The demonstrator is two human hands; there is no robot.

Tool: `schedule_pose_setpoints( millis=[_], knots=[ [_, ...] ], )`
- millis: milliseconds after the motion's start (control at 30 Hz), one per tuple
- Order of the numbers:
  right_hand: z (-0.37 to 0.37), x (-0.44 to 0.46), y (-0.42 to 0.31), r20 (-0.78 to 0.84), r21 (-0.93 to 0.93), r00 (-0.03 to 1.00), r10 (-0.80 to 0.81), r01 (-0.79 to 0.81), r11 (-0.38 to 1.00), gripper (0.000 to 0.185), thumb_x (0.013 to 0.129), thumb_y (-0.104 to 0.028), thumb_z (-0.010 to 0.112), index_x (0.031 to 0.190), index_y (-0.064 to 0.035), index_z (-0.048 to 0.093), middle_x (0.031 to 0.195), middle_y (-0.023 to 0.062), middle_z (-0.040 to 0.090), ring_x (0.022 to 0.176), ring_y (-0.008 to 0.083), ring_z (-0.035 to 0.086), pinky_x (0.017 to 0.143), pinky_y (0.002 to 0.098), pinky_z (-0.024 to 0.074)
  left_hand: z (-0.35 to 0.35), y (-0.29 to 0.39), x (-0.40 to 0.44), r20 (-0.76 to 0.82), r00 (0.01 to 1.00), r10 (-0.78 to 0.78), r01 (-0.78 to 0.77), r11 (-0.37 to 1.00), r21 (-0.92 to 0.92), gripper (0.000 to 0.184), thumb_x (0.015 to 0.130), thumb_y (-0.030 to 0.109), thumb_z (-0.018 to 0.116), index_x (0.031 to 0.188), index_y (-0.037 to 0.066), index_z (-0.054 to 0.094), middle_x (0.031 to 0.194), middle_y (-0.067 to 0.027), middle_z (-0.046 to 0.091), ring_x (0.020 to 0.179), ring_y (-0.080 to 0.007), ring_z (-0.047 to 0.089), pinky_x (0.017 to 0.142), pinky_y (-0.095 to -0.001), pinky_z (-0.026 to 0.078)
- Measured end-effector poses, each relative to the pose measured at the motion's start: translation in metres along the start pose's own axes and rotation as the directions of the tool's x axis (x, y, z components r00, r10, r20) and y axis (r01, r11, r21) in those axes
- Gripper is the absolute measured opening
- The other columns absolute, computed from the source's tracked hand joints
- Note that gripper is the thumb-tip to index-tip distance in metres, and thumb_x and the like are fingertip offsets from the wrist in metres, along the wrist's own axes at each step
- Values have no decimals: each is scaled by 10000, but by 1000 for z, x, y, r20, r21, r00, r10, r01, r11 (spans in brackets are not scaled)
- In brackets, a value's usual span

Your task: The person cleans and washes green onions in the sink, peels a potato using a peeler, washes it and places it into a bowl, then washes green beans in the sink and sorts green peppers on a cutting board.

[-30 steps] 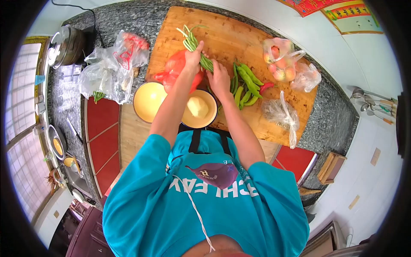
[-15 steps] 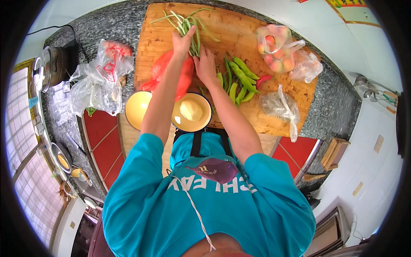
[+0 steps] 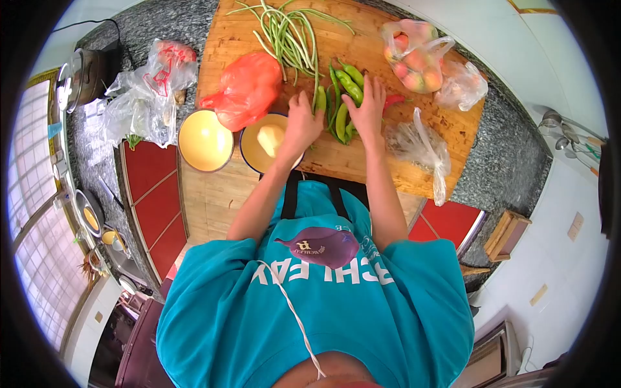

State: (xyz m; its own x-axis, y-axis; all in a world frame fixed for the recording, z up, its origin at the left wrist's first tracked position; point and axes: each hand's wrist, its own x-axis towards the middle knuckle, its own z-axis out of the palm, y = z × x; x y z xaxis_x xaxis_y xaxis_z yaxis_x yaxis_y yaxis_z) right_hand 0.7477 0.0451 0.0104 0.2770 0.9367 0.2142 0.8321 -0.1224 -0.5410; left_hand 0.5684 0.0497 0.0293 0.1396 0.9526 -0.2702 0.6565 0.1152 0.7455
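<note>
My left hand (image 3: 304, 121) is at the left edge of the pile of green chili peppers (image 3: 350, 86), fingers slightly apart beside one pepper. On the pile's right side, my right hand (image 3: 367, 108) lies with spread fingers touching the peppers. A red pepper (image 3: 392, 100) pokes out past it. Behind my left hand, a bunch of long green beans (image 3: 288, 40) lies loose on the wooden board (image 3: 223, 40). A yellow enamel bowl (image 3: 253, 146) with a peeled potato (image 3: 270, 138) in it is partly hidden by my left forearm.
A red plastic bag (image 3: 249, 87) sits left of the beans, above another yellow bowl (image 3: 206, 141). Right on the board are a bag of round fruit (image 3: 414, 61), a clear bag (image 3: 460, 85) and a knotted bag (image 3: 420, 149). More bags (image 3: 139, 107) lie on the left counter.
Both hands have let go of the long beans and come back toward me, onto either side of the peppers. The beans now lie spread on the board, and both bowls are more visible.
</note>
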Motion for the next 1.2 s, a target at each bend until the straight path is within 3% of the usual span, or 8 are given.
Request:
schedule_pose_setpoints(
  millis=[133, 233, 367, 467, 733, 833, 933, 1200],
  knots=[
    [0, -10, 17, 177, -108, 982, -64, 84, 991, 650, 800, -342, 752, 1345, -90, 502, 1312, 237, 466, 1195, 420, 435, 1020, 506, 355, 58, 10, -28, 44, 993, -107, 104, 993, 64, 940, 823, 170, 650, 1469, -108, 26, 1408, -522, 40, 1325, -668, 86, 1133, -596, 134],
    [0, -17, 24, 218, -112, 975, -32, 58, 992, 591, 802, -330, 751, 1322, -150, 534, 1262, 215, 444, 1128, 404, 447, 964, 498, 377, 71, 21, -29, -119, 969, -216, 223, 974, 48, 913, 824, 114, 617, 1459, -127, 7, 1400, -529, -13, 1307, -674, 134, 1119, -594, 172],
    [-9, -31, 26, 152, -156, 985, -85, 108, 982, 551, 792, -261, 754, 1292, -153, 548, 1151, 181, 464, 1053, 378, 465, 895, 468, 404, 70, 24, -38, -72, 914, -400, 375, 899, -228, 929, 835, 148, 631, 1465, -115, -1, 1440, -493, -12, 1336, -641, 130, 1127, -561, 205],
    [-16, -41, 32, 155, -12, 986, -65, 68, 998, 526, 769, -119, 748, 1252, -109, 541, 1084, 170, 472, 1019, 369, 484, 852, 457, 417, 81, 3, -39, -125, 916, -381, 358, 917, -175, 944, 843, 185, 641, 1471, -105, -1, 1453, -482, -17, 1348, -633, 118, 1141, -543, 197],
    [-37, -67, 51, 29, -11, 997, 73, -72, 997, 498, 814, -94, 694, 1266, -27, 497, 1093, 218, 486, 1036, 412, 476, 871, 508, 402, 70, 6, -41, -74, 950, -303, 306, 952, 28, 942, 853, 266, 644, 1493, -66, 38, 1405, -538, -50, 1328, -680, 76, 1129, -571, 205],
    [-30, -77, 61, 0, -40, 998, 64, -64, 997, 539, 824, -155, 700, 1292, -16, 471, 1087, 237, 503, 1018, 430, 493, 862, 504, 418, 69, 0, -36, -156, 972, -176, 194, 975, 107, 842, 838, 274, 677, 1441, -74, 204, 1385, -514, 108, 1279, -672, 193, 1090, -600, 238],
    [-25, -79, 51, 70, 27, 990, 124, -126, 992, 614, 813, -247, 731, 1311, -13, 457, 1080, 253, 514, 998, 442, 507, 841, 500, 439, 71, -3, -32, -314, 949, -34, 98, 976, 192, 578, 786, 242, 747, 1166, -50, 425, 1176, -340, 355, 1088, -503, 378, 962, -572, 333],
    [-25, -72, 24, 232, -30, 957, 174, -172, 985, 652, 711, -310, 824, 1170, -18, 465, 1017, 236, 566, 956, 436, 561, 782, 499, 484, 73, -7, -31, -331, 943, 23, 35, 985, 166, 467, 773, 196, 762, 1104, -14, 509, 1132, -291, 412, 979, -461, 500, 850, -479, 452]
  ],
)
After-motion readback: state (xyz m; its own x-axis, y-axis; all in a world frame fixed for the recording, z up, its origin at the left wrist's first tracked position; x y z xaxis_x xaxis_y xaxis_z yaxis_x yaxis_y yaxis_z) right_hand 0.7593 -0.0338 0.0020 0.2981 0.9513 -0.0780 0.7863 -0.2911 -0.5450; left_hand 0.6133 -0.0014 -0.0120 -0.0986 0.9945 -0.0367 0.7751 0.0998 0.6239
